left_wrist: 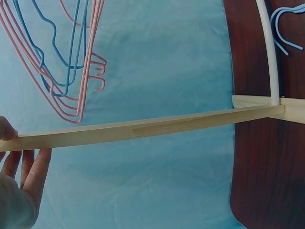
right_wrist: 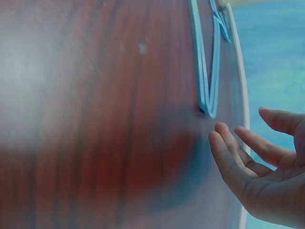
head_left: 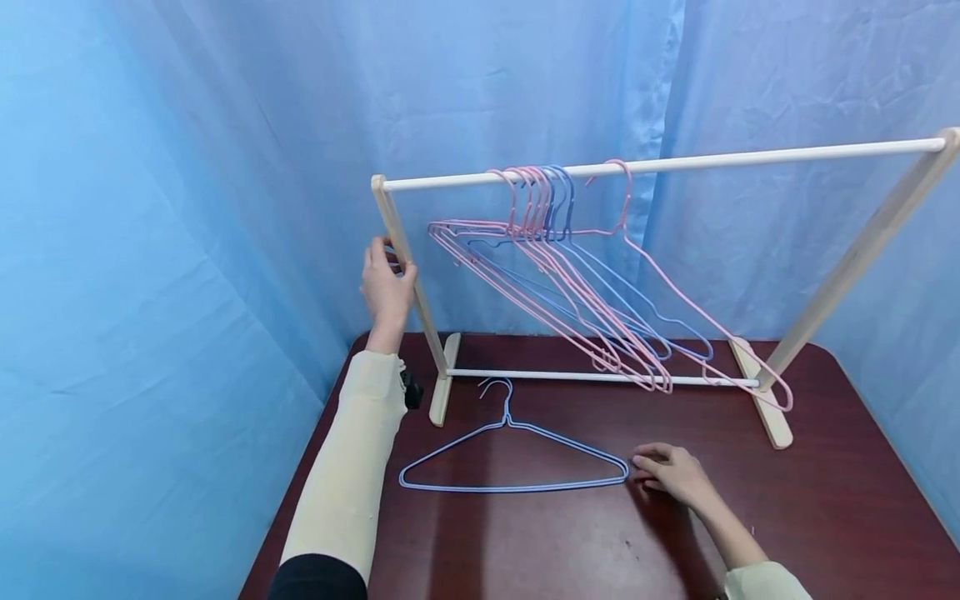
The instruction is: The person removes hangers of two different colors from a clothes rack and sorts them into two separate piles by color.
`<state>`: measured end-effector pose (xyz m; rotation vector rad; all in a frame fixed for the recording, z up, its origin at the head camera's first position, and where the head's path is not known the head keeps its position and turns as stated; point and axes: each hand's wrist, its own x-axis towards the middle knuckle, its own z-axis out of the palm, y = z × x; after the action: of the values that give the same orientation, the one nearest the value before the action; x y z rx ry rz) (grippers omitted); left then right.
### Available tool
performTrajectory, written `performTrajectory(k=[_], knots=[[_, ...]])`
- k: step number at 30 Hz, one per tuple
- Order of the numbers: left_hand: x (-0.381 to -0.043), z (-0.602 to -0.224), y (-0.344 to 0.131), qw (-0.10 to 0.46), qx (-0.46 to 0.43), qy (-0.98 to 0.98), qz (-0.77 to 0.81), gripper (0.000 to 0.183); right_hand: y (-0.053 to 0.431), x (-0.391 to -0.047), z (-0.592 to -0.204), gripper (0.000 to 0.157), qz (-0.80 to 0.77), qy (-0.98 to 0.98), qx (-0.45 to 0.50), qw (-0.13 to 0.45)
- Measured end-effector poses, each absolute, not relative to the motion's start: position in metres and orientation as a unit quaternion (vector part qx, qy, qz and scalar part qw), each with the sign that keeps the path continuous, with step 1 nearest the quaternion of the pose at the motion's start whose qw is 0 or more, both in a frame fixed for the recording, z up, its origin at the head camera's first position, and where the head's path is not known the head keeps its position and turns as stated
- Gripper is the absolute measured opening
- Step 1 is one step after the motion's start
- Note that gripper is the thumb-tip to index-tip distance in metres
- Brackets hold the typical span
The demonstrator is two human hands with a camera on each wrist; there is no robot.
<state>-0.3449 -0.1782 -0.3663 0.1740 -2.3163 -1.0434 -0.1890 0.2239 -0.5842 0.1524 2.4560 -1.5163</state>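
My left hand (head_left: 386, 283) holds the left wooden post (left_wrist: 143, 128) of a clothes rack, the thumb on one side and the fingers on the other. Flat on the table lie blue wire hangers (head_left: 510, 489), apparently two stacked, their hooks toward the rack. Just off their right corner is my right hand (right_wrist: 271, 181), fingers loosely bent and nothing in them; a small gap separates the fingertips from the hangers. Several pink hangers (head_left: 627, 204) and blue hangers (head_left: 572, 200) hang from the white top rail (head_left: 750, 160), most bunched left of its middle.
The rack's right post (head_left: 862, 258) leans outward in the head view. Its white lower rail (head_left: 540, 376) runs just above the dark red table (head_left: 555, 550), between wooden feet (head_left: 772, 421). Light blue curtains (head_left: 247, 208) surround the table at the back and sides.
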Motion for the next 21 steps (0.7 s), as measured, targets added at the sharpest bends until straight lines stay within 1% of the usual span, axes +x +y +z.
performTrajectory(k=[8,15,16,19,20,21], knots=[[-0.345,-0.366,-0.178,0.294,0.06,-0.869,-0.392,0.036,0.257,-0.192,-0.558,0.042,-0.479,0.872,0.031,0.092],[-0.346,-0.367,-0.178,0.293,0.056,-0.868,-0.398,0.037,0.284,-0.187,-0.531,0.044,-0.524,0.851,-0.005,0.041],[-0.346,-0.367,-0.178,0.294,0.056,-0.867,-0.398,0.037,0.287,-0.185,-0.527,0.042,-0.533,0.845,-0.01,0.033],[-0.346,-0.367,-0.179,0.296,0.055,-0.866,-0.4,0.036,0.296,-0.18,-0.512,0.025,-0.583,0.811,-0.032,0.012],[-0.346,-0.367,-0.179,0.296,0.055,-0.866,-0.4,0.036,0.299,-0.178,-0.507,0.023,-0.605,0.795,-0.041,0.004],[-0.346,-0.367,-0.179,0.297,0.055,-0.865,-0.4,0.037,0.302,-0.176,-0.503,0.025,-0.629,0.776,-0.053,-0.004]])
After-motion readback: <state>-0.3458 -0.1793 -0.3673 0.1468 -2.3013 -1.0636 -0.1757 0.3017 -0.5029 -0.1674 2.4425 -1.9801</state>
